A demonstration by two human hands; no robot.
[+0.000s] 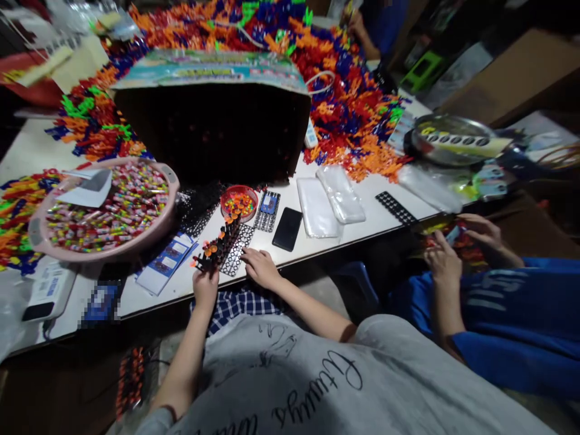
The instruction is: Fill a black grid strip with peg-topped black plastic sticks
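Observation:
My left hand [206, 289] is closed on the near end of a row of small black-and-orange plastic pieces [222, 234], which slants up and away across the table. Beneath and beside that row lies a black perforated plate [235, 252] with round holes. On its right edge rest the spread fingertips of my right hand [261, 267]. Beyond the row stands a small red basket [252, 194] of orange, yellow and green bits. A second perforated plate [264, 221] bears a blue card [269, 203], with a black phone [287, 229] to its right.
A pink tub [170, 211] of wrapped candies stands left, near printed cards [165, 266]. An open carton [212, 75] sits amid heaped coloured plastic figures [335, 78]. Clear plastic bags [317, 208] lie right of the phone. At right, a co-worker's hands [444, 263] handle a small packet.

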